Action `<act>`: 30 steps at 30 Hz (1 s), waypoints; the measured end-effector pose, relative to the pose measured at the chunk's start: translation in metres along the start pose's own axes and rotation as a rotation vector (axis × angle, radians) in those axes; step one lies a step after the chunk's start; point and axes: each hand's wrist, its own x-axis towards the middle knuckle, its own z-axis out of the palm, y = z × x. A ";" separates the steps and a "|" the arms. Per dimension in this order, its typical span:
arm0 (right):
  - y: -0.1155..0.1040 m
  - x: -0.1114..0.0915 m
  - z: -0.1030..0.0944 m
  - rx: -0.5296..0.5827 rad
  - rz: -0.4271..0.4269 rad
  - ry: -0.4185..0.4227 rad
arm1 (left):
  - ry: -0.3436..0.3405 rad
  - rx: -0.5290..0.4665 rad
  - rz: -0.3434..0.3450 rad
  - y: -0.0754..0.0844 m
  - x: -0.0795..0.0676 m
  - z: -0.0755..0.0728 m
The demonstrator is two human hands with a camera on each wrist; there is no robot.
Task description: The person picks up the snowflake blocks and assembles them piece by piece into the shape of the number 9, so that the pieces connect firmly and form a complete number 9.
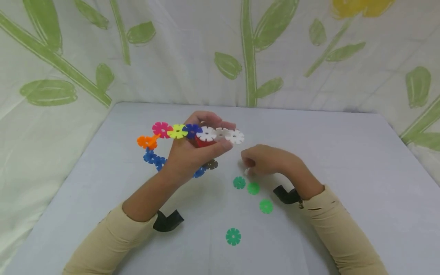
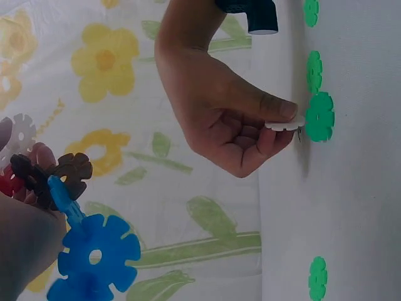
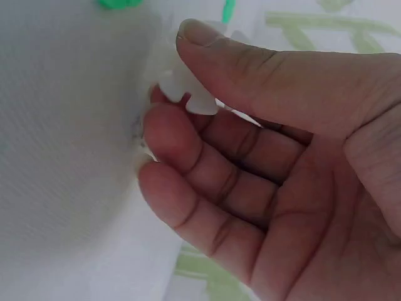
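Note:
My left hand (image 1: 183, 154) grips a chain of interlocked plastic snowflake discs (image 1: 177, 131) above the table. Its upper run goes from pink through yellow and dark blue to white discs (image 1: 235, 136) by the fingertips. An orange disc (image 1: 147, 142) and several blue discs (image 1: 159, 162) curve round at the left, while a brown disc (image 1: 212, 164) shows below the wrist side. A red disc (image 1: 205, 143) is partly hidden inside the grasp. Low over the tabletop, my right hand (image 1: 269, 158) pinches a loose white snowflake disc (image 2: 285, 125) between thumb and fingers, also visible in the right wrist view.
Near the right hand lie green snowflake discs (image 1: 239, 182) on the white table (image 1: 343, 160), with another green disc (image 1: 233, 236) closer to the front. Behind the table hangs a white cloth (image 1: 192, 57) with painted leaves. Black straps (image 1: 168, 221) hang at both wrists.

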 end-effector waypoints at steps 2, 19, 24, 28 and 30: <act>0.000 -0.003 -0.004 0.028 -0.037 0.053 | -0.007 0.003 0.002 0.000 0.000 0.000; -0.035 -0.067 -0.040 0.353 -0.637 0.672 | -0.024 -0.010 0.002 0.000 0.001 -0.001; -0.043 -0.070 -0.039 0.312 -0.682 0.723 | -0.023 0.012 -0.007 0.000 0.001 0.000; -0.047 -0.071 -0.039 0.306 -0.696 0.759 | -0.020 0.017 -0.018 0.002 0.000 0.001; -0.049 -0.071 -0.038 0.321 -0.699 0.761 | -0.022 0.001 -0.031 0.002 0.000 0.001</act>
